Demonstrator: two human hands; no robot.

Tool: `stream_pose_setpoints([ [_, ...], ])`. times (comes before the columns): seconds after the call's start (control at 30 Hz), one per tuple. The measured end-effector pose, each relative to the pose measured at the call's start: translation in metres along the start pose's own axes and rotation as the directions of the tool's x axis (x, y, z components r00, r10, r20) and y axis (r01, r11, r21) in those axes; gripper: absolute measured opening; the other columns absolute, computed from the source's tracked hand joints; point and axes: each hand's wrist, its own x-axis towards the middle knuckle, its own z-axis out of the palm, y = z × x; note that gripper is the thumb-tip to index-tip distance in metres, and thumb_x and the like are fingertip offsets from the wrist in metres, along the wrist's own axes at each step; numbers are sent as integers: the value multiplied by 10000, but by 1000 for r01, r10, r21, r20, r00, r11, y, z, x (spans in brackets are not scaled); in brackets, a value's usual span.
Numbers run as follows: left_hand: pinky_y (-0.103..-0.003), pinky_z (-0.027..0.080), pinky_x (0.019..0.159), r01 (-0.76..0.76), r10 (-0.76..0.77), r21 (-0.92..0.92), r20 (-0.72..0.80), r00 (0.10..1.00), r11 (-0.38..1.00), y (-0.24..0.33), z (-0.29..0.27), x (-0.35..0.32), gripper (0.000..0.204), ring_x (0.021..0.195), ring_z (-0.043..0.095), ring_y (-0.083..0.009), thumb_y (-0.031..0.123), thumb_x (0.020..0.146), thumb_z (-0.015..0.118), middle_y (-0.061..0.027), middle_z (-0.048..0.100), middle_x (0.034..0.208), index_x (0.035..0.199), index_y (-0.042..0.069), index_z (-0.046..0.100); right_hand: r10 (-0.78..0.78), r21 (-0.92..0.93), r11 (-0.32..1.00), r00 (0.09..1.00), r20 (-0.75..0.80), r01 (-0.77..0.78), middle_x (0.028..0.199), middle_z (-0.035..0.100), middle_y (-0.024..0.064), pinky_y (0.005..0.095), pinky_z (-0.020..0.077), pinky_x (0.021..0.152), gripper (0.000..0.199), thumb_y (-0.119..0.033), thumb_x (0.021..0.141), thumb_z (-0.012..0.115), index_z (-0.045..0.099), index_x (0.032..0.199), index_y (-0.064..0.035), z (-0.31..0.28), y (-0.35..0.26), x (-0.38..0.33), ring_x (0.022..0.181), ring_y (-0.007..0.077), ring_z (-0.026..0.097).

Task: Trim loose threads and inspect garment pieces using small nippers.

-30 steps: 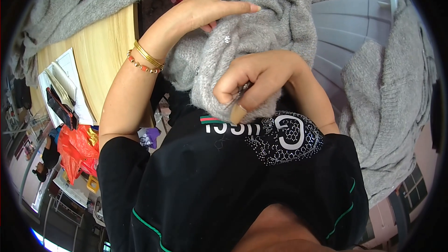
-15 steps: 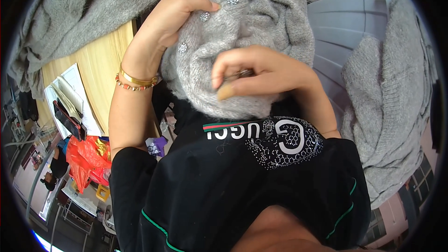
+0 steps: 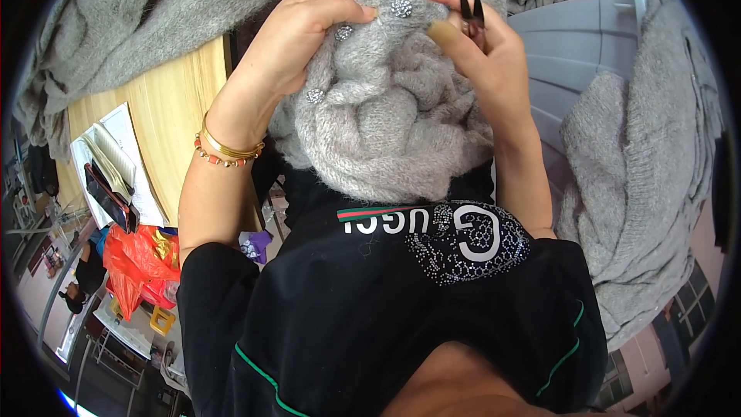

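Head view: beyond the black T-shirt [image 3: 340, 301], a grey knitted garment [image 3: 386, 158] is being pinched by the left hand [image 3: 303, 23] and right hand [image 3: 495, 62], dark-bladed snips [image 3: 478, 11] being held in the latter.

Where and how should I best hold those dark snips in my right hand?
Take the dark snips by the handle end, probably from your body side: both pointed blades project away from you, slightly apart, while your right hand covers most of the handles.
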Motion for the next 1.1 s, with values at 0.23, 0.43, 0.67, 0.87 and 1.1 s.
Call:
stream_pose_setpoints([
  [0.23, -265, 387, 1007, -149, 148, 220, 23, 989, 964, 1, -9, -3, 348, 1101, 568, -128, 77, 871, 516, -59, 652, 1165, 1181, 0, 654, 155, 164, 975, 988, -14, -151, 669, 512, -87, 177, 238, 458, 199, -163, 932, 698, 679, 1088, -41, 11, 9, 8, 518, -9, 353],
  [0.43, -256, 417, 967, -165, 171, 409, 22, 985, 897, 11, 2, -7, 270, 1095, 567, -110, 184, 956, 608, -32, 647, 1146, 1157, 14, 665, 166, 207, 965, 986, 3, -164, 640, 467, -96, 184, 226, 452, 181, -182, 951, 677, 691, 1073, -50, 18, 4, 12, 513, -8, 336],
  [0.67, -223, 462, 784, -389, 423, 464, 34, 906, 796, 5, 0, -3, 149, 898, 582, -89, 84, 948, 647, -11, 627, 956, 1059, 14, 716, 225, 334, 912, 971, 80, -238, 626, 425, -97, 187, 219, 452, 145, -176, 972, 647, 668, 1057, -60, 21, 7, 12, 506, 1, 309],
  [0.87, -232, 453, 718, -685, 694, 361, 125, 709, 633, -6, -6, 17, 113, 836, 575, -98, 60, 935, 660, -41, 629, 908, 1002, -4, 724, 192, 227, 949, 971, 141, -220, 677, 468, -81, 184, 235, 473, 180, -187, 978, 629, 630, 1100, -54, 16, 2, 11, 546, -1, 332],
  [1.1, -247, 457, 648, -394, 504, 557, -51, 862, 731, 6, 5, -4, 135, 733, 577, -121, 76, 941, 650, -53, 638, 837, 1026, -5, 718, -76, -46, 996, 992, 105, 82, 932, 574, -4, 165, 347, 671, 294, -210, 1004, 585, 566, 1239, -34, 2, 1, 12, 782, 31, 479],
])
